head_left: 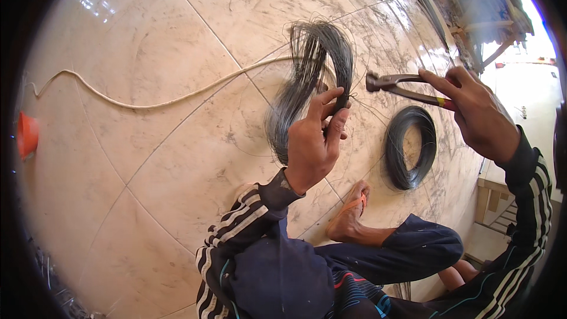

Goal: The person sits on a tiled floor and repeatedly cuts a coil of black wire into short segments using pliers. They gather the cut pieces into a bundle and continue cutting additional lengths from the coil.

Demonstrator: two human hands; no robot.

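Note:
My left hand [316,142] is closed round one end of a bundle of thin dark wire [336,47]. The strands arch up from the fist and droop back down on its left side. A small twisted loop of wire stands out just beside the fingertips. In my right hand [481,112] are end-cutting pincers [393,82] with dark metal jaws and a red and yellow grip. Their handles are spread apart, and the head points left toward the bundle, a short gap away from it. Whether the jaws are parted is hard to see.
A coil of dark wire [411,147] lies on the smudged tile floor [177,136] right of the bundle. A pale cable [147,106] snakes across from the left. At the left edge is an orange cup-shaped object [27,134]. My sandaled foot [351,215] rests near the coil.

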